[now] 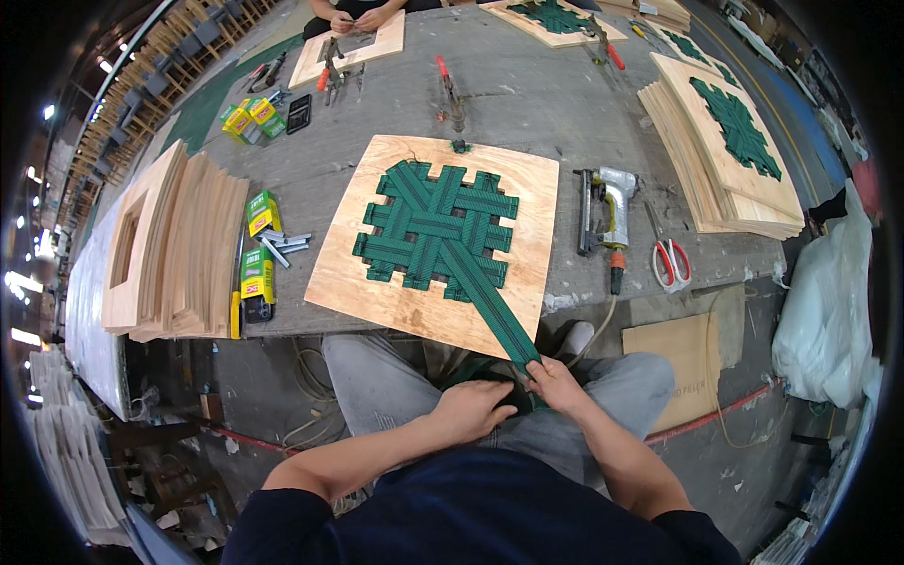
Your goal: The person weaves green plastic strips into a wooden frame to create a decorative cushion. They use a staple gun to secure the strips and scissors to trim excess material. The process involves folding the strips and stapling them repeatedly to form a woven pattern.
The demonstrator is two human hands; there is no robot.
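Two hands, right (557,384) in a pinch on green strap (490,310), left (467,411) half-curled, grip unclear; lettered yellow-green boxes (257,272) nearby

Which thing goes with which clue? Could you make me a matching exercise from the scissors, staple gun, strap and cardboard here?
Things
1. Scissors
2. Staple gun
3. Strap
4. Cardboard

Clues
A. Brown, lower than the table
B. On the table, between the wooden board and the scissors
C. Green, its end in the person's right hand
D. Red and white handles

Pairs: 1-D, 2-B, 3-C, 4-A
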